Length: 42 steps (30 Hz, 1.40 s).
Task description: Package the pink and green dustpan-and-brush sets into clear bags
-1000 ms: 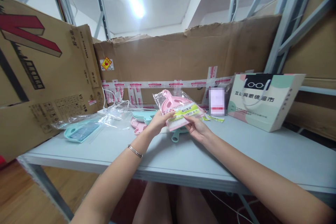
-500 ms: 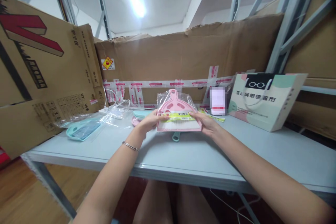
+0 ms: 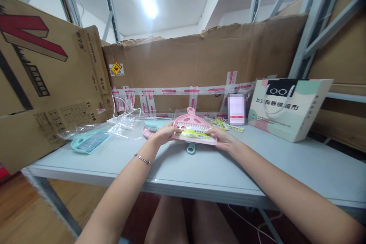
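A pink dustpan and brush set (image 3: 192,122) with a yellow-green label, in a clear bag, is between my hands above the tabletop. My left hand (image 3: 166,132) grips its left edge, and my right hand (image 3: 224,138) grips the right edge, thumbs on top. White bristles show above the label. From under the set a teal handle (image 3: 191,148) sticks out toward me; the rest of that piece is hidden. Behind my left hand lie a teal dustpan piece (image 3: 153,124) and a pink piece (image 3: 148,132), both partly covered.
On the grey table (image 3: 120,164), a teal dustpan with brush (image 3: 90,142) and crumpled clear plastic (image 3: 126,124) lie left. Yellow-green cards (image 3: 228,125), a blurred upright phone-like object (image 3: 237,109) and a paper gift bag (image 3: 288,108) stand right. Large cardboard (image 3: 177,63) closes the back.
The pink set has tilted back from facing me to lying flatter and slightly lower, and its white bristles now show. Both hands keep their grip.
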{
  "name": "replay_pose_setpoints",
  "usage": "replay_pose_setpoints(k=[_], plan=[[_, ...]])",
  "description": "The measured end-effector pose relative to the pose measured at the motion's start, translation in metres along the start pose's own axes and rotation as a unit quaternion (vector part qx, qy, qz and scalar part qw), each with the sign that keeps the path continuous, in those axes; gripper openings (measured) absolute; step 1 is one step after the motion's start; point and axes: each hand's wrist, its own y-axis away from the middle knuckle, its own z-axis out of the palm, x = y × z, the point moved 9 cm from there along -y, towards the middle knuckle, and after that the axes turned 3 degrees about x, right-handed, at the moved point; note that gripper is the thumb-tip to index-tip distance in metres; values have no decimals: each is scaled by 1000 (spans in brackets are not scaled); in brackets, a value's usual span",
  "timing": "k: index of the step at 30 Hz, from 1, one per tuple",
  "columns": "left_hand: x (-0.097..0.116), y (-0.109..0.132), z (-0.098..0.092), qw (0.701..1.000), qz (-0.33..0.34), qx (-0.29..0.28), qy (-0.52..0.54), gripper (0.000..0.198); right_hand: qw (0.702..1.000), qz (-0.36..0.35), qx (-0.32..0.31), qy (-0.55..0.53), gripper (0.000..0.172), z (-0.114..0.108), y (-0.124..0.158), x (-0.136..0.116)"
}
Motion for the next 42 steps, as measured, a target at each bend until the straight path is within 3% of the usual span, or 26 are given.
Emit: replay_pose_setpoints(k=[3,6,9,12,16,19,24,26,32,37,42], plan=[[0,-3,-3,999,17,34,-13,37,1000,-15,17,2,20,-2,-4,-1],[-7,-10,-13,994,7,105,-31,25,999,-28,41,2,13,-5,-11,0],[-12,-14,-19,992,-8,124,-24,18,999,-25,40,-1,12,-4,-11,1],[-8,-12,-18,996,-7,85,3,15,999,-35,16,-17,12,1,-1,-7],[5,-5,-8,999,11,-19,49,11,997,-51,-38,-32,16,13,15,-18],[8,-4,-8,997,23,-42,56,21,998,-52,-30,-20,18,15,18,-18],[-1,-9,-19,999,20,44,19,29,997,-53,54,-24,20,0,11,-11],[-5,-10,-19,999,11,53,0,31,996,-54,74,-22,21,-4,9,-9],[-6,-6,-6,1000,-8,3,-21,36,986,-93,141,9,14,-17,8,-12],[-5,4,9,999,-19,-31,0,51,972,-130,188,48,8,-25,8,-14],[-11,3,3,996,-13,84,-18,82,966,-148,200,72,9,-24,11,-15]])
